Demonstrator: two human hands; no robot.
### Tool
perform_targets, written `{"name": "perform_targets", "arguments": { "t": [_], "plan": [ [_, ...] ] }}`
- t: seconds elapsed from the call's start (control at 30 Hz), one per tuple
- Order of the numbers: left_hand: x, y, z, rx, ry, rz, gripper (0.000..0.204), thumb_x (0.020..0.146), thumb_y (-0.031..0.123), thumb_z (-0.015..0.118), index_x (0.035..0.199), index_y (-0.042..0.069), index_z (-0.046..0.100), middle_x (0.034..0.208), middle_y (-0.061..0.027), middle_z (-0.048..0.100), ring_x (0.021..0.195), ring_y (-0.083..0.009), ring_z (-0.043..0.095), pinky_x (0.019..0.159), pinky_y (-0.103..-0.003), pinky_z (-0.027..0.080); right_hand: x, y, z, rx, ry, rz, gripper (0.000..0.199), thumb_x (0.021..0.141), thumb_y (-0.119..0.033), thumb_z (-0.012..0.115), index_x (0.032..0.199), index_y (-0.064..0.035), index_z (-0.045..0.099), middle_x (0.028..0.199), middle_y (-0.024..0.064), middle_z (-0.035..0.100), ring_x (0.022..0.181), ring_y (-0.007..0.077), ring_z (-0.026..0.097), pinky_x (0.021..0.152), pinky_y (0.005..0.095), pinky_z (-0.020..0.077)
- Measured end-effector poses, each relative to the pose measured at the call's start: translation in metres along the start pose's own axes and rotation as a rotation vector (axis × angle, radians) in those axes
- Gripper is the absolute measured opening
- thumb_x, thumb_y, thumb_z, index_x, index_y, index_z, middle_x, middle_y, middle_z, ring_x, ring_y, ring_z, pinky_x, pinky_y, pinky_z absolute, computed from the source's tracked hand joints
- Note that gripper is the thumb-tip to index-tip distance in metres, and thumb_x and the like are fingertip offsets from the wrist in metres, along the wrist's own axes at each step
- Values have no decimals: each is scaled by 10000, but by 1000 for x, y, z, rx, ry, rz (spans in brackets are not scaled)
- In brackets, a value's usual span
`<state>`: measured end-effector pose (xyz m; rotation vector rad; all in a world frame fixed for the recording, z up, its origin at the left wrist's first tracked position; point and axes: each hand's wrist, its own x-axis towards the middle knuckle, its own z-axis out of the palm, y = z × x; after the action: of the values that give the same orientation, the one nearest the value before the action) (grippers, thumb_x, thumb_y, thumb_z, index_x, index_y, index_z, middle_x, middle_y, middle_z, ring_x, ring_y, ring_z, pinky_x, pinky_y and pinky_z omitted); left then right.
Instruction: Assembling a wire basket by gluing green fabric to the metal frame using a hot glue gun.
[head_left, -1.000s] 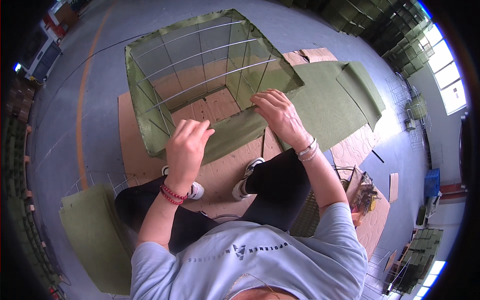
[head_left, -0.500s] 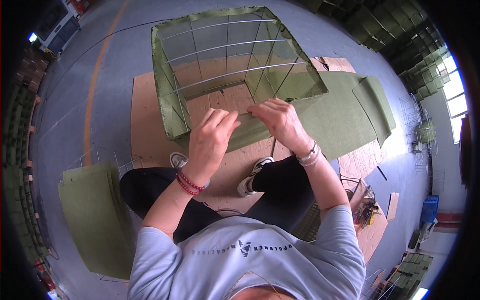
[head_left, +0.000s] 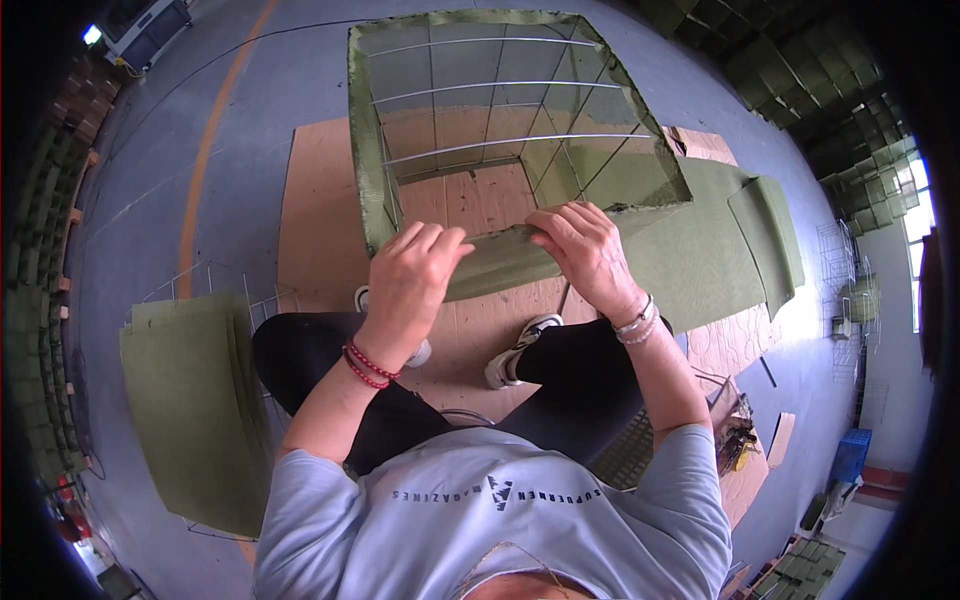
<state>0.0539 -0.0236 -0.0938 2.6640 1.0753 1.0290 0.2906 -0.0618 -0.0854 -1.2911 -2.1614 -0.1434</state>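
Note:
In front of me on the floor is a box-shaped wire frame (head_left: 512,84) of thin metal rods, covered in green mesh fabric (head_left: 500,268) that folds over its rim. My left hand (head_left: 412,278) pinches the near edge of the fabric close to the left corner. Farther right along the same edge, my right hand (head_left: 590,258) has its fingers bent over the fabric, thumb beneath. A short stretch of edge shows between the hands. Both sets of fingertips are partly hidden by the fabric and knuckles.
Cardboard (head_left: 320,215) lies under the frame. A large green mesh sheet (head_left: 690,235) spreads to its right, and a stack of green panels (head_left: 190,400) leans at my left. Tools (head_left: 738,440) lie by my right elbow. Stacked green boxes (head_left: 800,60) line the far right.
My hands are farther apart along the near edge, the right one having moved right. The whole scene sits a little farther right in view.

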Motion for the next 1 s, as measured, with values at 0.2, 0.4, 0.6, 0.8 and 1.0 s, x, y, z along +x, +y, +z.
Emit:
{"name": "perform_targets", "arguments": {
  "t": [0.2,0.4,0.6,0.8,1.0],
  "plan": [
    [12,2,8,-71,-31,-50,105,856,133,719,845,52,653,736,-85,653,716,-264,663,619,-375,524,7,22,13,-27,16,-32,222,872,-281,696,821,-86,603,755,47,635,724,245,623,691,350,460],
    [49,57,51,-189,-73,-67,211,935,184,633,783,38,626,699,-123,661,650,-306,679,573,-417,529,18,80,-19,-16,76,108,423,1008,-396,516,776,-53,601,699,94,604,710,317,614,735,404,459],
    [46,57,44,-233,262,156,203,930,159,659,1038,-10,690,1018,-166,710,934,-295,700,779,-379,575,-12,39,-24,-187,290,36,185,882,-128,672,1030,-18,662,988,121,689,950,316,651,859,415,502],
    [13,-26,-3,-132,78,382,368,855,200,721,1163,6,663,1151,-115,663,1085,-302,642,958,-446,529,-10,-61,24,-34,176,-15,332,794,-170,747,1060,-9,628,1065,115,644,1006,287,625,980,478,486],
    [57,-54,8,-119,-98,565,326,755,208,753,1001,17,654,1010,-114,633,1043,-306,625,962,-455,520,-6,-38,46,-35,264,-19,235,802,-189,746,853,-62,555,832,70,539,850,245,586,1003,488,470]
  ]
}}
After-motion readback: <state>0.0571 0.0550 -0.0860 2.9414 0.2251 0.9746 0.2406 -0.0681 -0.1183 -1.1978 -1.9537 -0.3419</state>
